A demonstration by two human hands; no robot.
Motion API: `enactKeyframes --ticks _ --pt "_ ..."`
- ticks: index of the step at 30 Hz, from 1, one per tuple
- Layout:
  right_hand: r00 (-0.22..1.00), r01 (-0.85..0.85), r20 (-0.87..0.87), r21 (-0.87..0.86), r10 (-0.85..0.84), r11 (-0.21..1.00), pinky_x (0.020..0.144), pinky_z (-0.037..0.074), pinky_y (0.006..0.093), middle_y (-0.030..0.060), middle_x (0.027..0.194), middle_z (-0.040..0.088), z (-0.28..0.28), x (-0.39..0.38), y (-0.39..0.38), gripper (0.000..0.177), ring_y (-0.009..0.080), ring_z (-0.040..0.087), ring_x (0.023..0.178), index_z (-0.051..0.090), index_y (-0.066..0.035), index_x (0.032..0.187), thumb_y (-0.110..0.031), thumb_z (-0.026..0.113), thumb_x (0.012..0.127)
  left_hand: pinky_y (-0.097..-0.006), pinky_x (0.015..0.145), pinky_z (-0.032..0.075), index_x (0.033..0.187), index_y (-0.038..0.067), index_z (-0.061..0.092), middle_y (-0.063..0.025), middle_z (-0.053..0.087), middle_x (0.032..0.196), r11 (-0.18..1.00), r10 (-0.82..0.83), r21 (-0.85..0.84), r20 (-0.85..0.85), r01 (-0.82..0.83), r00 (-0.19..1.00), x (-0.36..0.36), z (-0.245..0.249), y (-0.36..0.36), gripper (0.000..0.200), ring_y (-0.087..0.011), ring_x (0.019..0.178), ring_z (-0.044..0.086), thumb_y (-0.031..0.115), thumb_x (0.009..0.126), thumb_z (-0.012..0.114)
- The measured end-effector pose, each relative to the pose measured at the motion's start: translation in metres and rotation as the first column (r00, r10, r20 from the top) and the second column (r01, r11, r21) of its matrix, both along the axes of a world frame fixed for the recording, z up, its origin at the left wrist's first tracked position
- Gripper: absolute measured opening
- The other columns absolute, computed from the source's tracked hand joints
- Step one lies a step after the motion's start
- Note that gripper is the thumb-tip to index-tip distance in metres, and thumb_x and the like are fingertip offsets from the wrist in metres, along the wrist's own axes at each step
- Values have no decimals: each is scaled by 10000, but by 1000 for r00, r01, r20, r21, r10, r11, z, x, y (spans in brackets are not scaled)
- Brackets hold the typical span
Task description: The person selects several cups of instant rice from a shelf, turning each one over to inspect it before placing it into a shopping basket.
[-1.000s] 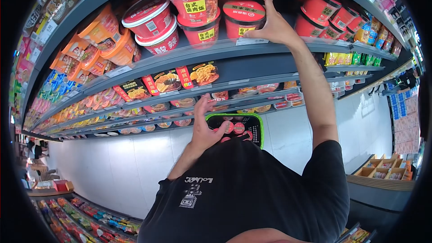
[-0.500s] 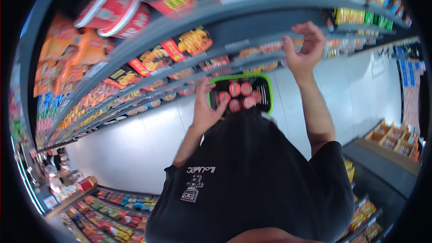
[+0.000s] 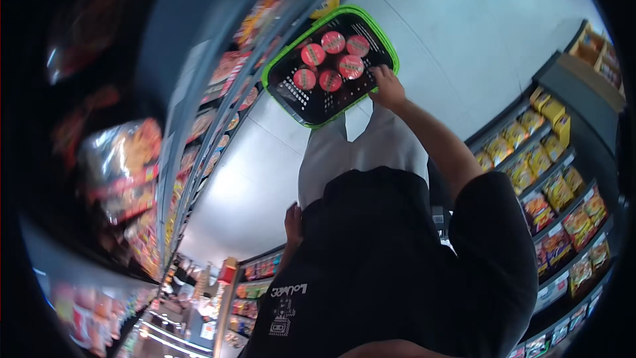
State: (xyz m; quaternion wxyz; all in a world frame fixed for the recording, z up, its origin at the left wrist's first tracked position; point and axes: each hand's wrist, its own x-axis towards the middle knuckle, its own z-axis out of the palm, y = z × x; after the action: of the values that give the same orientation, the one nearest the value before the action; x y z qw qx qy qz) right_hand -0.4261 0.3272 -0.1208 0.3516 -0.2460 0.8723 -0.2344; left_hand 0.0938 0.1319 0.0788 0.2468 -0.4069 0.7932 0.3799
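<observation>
A black basket with a green rim (image 3: pixel 387 33) is on the floor by the shelf, with several round red-lidded tubs (image 3: pixel 350 66) inside. My right hand (image 3: pixel 387 86) is at the basket's right side, its fingers bent over the rim; whether they grip it is hard to tell. My left hand (image 3: pixel 293 223) hangs low beside the black shirt, near the hip, away from the basket. Its fingers look loosely apart, and nothing shows in them.
Tall shelves (image 3: pixel 192 106) of packaged food run along the left. On the right stands another shelf unit (image 3: pixel 560 215) with yellow and red packets, and a wooden divided box (image 3: pixel 589 50) sits above it. Pale tiled floor (image 3: pixel 457 33) lies between.
The view has turned and tilted. My left hand has dropped from beside the basket to my side. My right hand has come down from near the shelf to the basket's edge.
</observation>
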Motion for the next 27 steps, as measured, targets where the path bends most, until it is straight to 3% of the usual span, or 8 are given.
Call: enactKeyframes --ticks 2,4,7,15,18,21,24,27 --pt "997 -79 11 82 79 993 1088 485 506 184 1463 473 -51 6 -12 827 407 470 1383 489 -129 1424 -212 887 704 -391 960 549 1446 -23 527 -178 668 1309 918 -385 -180 -197 352 902 60 1 1 489 -272 1150 676 238 1045 628" --pt "959 -272 -23 208 282 940 1134 442 549 181 1574 383 -98 2 -34 845 420 400 1455 466 -143 1465 -237 876 732 -387 955 550 1450 -20 523 -176 667 1308 993 1 117 156 -20 988 74 21 6 491 -271 1147 676 237 1045 627" --pt "893 -409 -34 358 450 839 1152 393 628 160 1701 225 -189 18 -52 662 450 289 1533 433 -184 1503 -268 723 913 -383 948 550 1456 -15 517 -171 667 1306 801 466 7 620 -598 631 67 47 6 493 -268 1143 677 236 1046 625" --pt "901 -407 17 381 433 830 1104 442 625 160 1697 222 -263 19 -73 590 437 309 1525 410 -240 1511 -332 648 979 -370 927 551 1471 -3 501 -160 666 1301 715 559 -119 690 -689 460 43 61 -10 499 -260 1132 679 232 1047 619" --pt "966 -249 127 229 225 941 1074 493 574 223 1626 311 -239 11 -69 729 474 411 1449 440 -198 1487 -429 763 876 -366 920 552 1476 1 495 -156 666 1299 684 599 -90 636 -724 486 27 47 -26 501 -257 1127 680 231 1048 617" --pt "791 540 336 10 -511 842 1023 543 427 242 1368 592 -215 -12 -57 822 384 650 1182 571 -61 1388 -489 853 745 -361 912 552 1482 6 489 -152 665 1298 612 680 -9 517 -791 520 -3 26 -50 504 -254 1123 681 230 1048 615" --pt "376 815 825 -78 -421 575 877 555 311 64 1075 739 -117 -61 -32 552 156 703 990 699 -41 1261 -482 741 930 -337 876 551 1520 31 436 -135 651 1316 611 720 28 396 -791 570 -109 14 -67 533 -226 1108 684 235 1058 605" --pt "240 858 919 -50 -313 511 820 575 295 44 1026 744 -12 -91 -14 606 105 704 891 721 -36 1185 -603 593 1014 -394 992 530 1518 3 429 -167 595 1396 727 643 203 134 -656 754 -211 27 -67 504 -273 1205 647 224 1086 563"
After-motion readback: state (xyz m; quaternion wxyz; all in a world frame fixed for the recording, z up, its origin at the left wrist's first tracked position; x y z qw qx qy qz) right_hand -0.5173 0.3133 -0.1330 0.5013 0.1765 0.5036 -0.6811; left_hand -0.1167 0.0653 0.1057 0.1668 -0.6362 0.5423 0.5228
